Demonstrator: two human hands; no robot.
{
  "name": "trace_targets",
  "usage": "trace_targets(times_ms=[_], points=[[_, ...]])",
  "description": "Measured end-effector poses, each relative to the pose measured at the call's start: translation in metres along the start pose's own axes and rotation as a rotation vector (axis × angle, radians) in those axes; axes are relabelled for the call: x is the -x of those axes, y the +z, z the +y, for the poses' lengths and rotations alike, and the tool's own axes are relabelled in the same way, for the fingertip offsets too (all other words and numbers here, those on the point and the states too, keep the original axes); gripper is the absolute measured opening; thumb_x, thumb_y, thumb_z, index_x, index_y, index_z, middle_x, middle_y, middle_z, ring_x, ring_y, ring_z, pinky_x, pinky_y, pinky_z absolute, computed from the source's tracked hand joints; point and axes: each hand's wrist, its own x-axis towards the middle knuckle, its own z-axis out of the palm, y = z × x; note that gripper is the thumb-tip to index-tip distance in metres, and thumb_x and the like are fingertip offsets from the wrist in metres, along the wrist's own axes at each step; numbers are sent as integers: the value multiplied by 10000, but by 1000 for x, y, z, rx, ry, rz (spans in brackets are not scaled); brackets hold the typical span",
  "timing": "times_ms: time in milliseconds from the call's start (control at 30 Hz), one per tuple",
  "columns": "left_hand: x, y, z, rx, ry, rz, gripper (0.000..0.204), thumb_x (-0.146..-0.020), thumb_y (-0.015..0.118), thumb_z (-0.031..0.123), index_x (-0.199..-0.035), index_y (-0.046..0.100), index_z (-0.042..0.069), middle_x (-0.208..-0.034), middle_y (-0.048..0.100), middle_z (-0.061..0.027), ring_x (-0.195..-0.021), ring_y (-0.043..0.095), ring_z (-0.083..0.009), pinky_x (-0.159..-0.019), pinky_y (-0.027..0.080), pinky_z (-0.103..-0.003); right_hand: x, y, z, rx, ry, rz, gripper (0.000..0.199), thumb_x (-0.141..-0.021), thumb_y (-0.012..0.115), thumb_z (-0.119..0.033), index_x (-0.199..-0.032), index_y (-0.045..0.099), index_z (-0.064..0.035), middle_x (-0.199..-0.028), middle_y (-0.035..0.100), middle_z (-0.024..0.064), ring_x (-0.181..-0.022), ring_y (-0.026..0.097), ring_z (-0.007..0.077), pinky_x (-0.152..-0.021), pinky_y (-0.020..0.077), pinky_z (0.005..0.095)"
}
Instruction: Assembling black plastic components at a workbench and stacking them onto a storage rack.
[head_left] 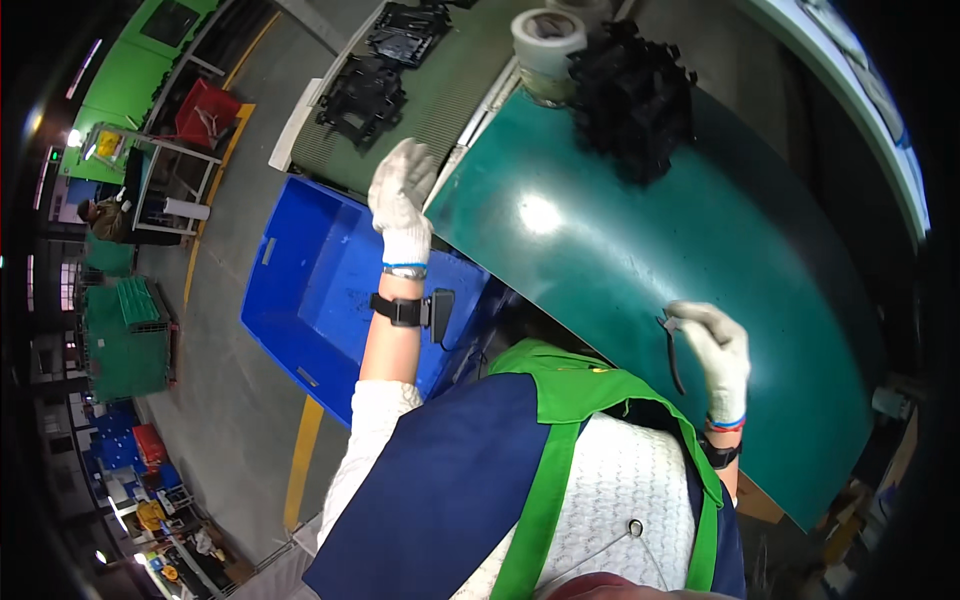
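My left hand (402,190), in a white knit glove, reaches over the near edge of the green conveyor belt (450,85). Its fingers are stretched out and hold nothing that I can see. Closest to it on the belt lies a black plastic part (362,100), an openwork frame; a second black part (408,36) sits farther along. My gloved right hand (718,350) is closed on a pair of nippers (674,358) above the green tabletop (600,240). One dark, curved handle hangs down beside the fingers.
Under my left forearm stands a blue crate (268,285). A stack of black plastic parts (635,105) rests at the table's far side, beside a roll of tape (548,45). At the far left, another person (108,218) is near a metal cart (150,190).
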Motion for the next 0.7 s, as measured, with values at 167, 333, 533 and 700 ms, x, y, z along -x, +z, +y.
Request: trace_targets(times_ms=[167, 333, 533, 700], points=[[-102, -75, -34, 160, 15, 458, 531, -942, 716, 202, -1410, 564, 2, -1281, 660, -179, -1142, 645, -309, -1044, 517, -482, -34, 83, 7, 127, -74, -597, 384, -1009, 635, -231, -1280, 703, 32, -1343, 684, 195, -1237, 646, 311, -1121, 457, 410], [-201, -165, -56, -163, 72, 718, 741, -845, 783, 152, -1496, 478, -30, -1464, 586, -212, -1303, 598, -324, -1093, 479, -432, -58, 129, 46, -55, -137, -989, 516, -1078, 540, -373, -1422, 613, 5, -1481, 599, 166, -1403, 526, 290, -1195, 380, 367], [-241, -100, -39, -551, 99, 660, 750, -789, 824, 166, -1434, 507, -48, -1395, 620, -240, -1265, 622, -340, -1050, 508, -433, -86, 161, 91, 80, -105, -1028, 562, -1114, 456, -429, -1490, 553, -24, -1523, 565, 143, -1410, 520, 272, -1198, 372, 341], [-278, -121, -38, -854, -127, 570, 844, -754, 830, 152, -1485, 458, -51, -1430, 581, -283, -1302, 598, -398, -1103, 479, -422, -87, 179, 73, 122, 1, -966, 530, -1117, 452, -413, -1499, 556, -60, -1527, 561, 127, -1389, 538, 253, -1187, 383, 325]])
